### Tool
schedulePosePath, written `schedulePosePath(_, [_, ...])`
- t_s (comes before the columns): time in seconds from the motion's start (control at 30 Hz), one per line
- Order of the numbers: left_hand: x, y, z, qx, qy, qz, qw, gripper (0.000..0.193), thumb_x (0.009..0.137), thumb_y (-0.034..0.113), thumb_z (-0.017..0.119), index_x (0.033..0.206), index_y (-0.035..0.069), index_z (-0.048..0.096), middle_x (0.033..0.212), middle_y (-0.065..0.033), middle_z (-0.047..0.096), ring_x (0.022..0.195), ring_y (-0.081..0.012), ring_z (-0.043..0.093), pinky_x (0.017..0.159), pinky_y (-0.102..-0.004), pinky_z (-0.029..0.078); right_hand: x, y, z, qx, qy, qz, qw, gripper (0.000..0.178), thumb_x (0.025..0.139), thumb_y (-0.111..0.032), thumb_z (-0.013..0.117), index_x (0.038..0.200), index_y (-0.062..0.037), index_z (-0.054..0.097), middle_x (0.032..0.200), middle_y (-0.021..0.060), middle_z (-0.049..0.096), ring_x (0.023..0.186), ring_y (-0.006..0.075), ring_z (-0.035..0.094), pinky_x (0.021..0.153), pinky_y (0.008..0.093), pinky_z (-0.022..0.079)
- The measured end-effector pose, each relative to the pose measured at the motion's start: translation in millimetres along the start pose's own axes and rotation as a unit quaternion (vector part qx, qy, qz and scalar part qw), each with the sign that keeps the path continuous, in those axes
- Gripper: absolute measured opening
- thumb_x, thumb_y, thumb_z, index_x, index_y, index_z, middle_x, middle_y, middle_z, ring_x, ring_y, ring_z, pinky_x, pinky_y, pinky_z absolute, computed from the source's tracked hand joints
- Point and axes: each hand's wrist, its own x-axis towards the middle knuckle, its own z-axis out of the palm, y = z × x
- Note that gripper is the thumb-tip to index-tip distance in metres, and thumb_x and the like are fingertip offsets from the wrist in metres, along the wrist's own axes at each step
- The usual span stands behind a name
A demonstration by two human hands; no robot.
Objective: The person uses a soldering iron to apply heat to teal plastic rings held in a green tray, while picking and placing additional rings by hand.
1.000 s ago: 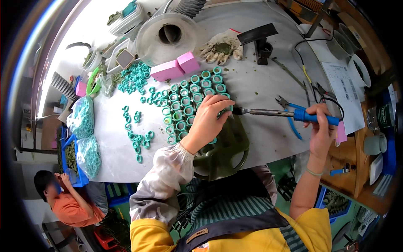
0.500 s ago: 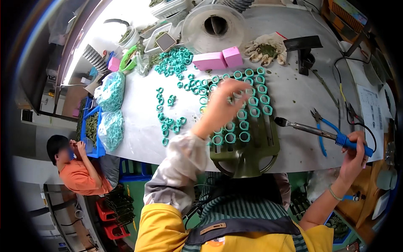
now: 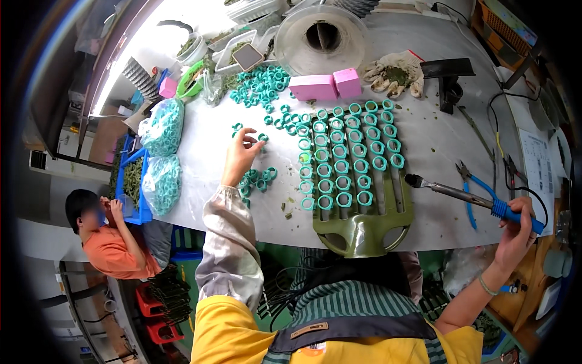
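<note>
My left hand [image 3: 241, 155] hovers over the left part of the table, thumb and fingers apart. Its fingertips are close beside a loose teal ring [image 3: 262, 138]; no ring shows clearly in its grasp. My right hand [image 3: 516, 233] is wrapped round the blue handle of a soldering iron [image 3: 467, 195], whose wide dark tip points left. Between the hands lies an olive-green slotted plastic piece [image 3: 364, 233] with a looped handle end toward me. Teal plastic rings [image 3: 343, 199], some with angular outer sides, stand in rows along its bars.
Loose teal rings [image 3: 260, 85] lie at the back left, near two pink blocks [image 3: 315, 88]. Blue-handled pliers [image 3: 470, 194] lie under the iron. A soiled glove [image 3: 397, 73], a black stand [image 3: 448, 85] and bagged rings [image 3: 162, 182] surround the work. A person in orange [image 3: 115, 252] sits at left.
My left hand has moved left from above the slotted piece to the loose rings, uncovering the rows. My right hand still holds the soldering iron in nearly the same place.
</note>
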Motion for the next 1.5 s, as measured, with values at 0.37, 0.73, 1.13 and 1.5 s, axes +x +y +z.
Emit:
schedulePosePath(0.37, [-49, 37, -5, -0.068, 0.027, 0.030, 0.997, 0.019, 0.087, 0.012, 0.072, 0.105, 0.005, 0.070, 0.086, -0.0034, 0.069, 0.072, -0.0092, 0.060, 0.065, -0.0237, 0.049, -8, -17, 13, 0.010, -0.002, -0.017, 1.000, 0.022, 0.093, -0.016, 0.056, 0.080, -0.0003, 0.062, 0.090, 0.0093, 0.061, 0.070, 0.0134, 0.057, 0.049, 0.0241, 0.043])
schedulePosePath(0.73, [-117, 166, 106, -0.025, -0.160, 0.377, 0.912, 0.034, 0.080, -0.001, 0.070, 0.113, 0.006, 0.067, 0.111, -0.0073, 0.063, 0.102, -0.0264, 0.059, 0.086, -0.0352, 0.050, -11, -8, 34, 0.060, -0.050, 0.015, 0.997, 0.021, 0.093, -0.014, 0.056, 0.081, 0.0012, 0.063, 0.088, 0.0083, 0.060, 0.063, 0.0140, 0.054, 0.052, 0.0257, 0.045])
schedulePosePath(1.13, [-114, 163, 123, -0.006, -0.182, 0.378, 0.908, 0.031, 0.079, 0.002, 0.071, 0.110, 0.005, 0.068, 0.112, -0.0106, 0.066, 0.103, -0.0310, 0.058, 0.091, -0.0390, 0.048, -9, 0, 37, 0.071, -0.067, 0.012, 0.995, 0.019, 0.093, -0.013, 0.055, 0.082, 0.0004, 0.063, 0.086, 0.0073, 0.059, 0.061, 0.0114, 0.053, 0.051, 0.0247, 0.044])
schedulePosePath(1.5, [22, 46, 41, 0.167, 0.041, 0.216, 0.961, 0.024, 0.082, -0.002, 0.061, 0.104, 0.006, 0.063, 0.102, -0.0127, 0.064, 0.097, -0.0332, 0.062, 0.085, -0.0395, 0.050, -6, -10, 17, 0.050, -0.026, 0.026, 0.998, 0.019, 0.089, -0.015, 0.056, 0.076, -0.0023, 0.060, 0.082, 0.0064, 0.056, 0.078, 0.0127, 0.056, 0.042, 0.0227, 0.039])
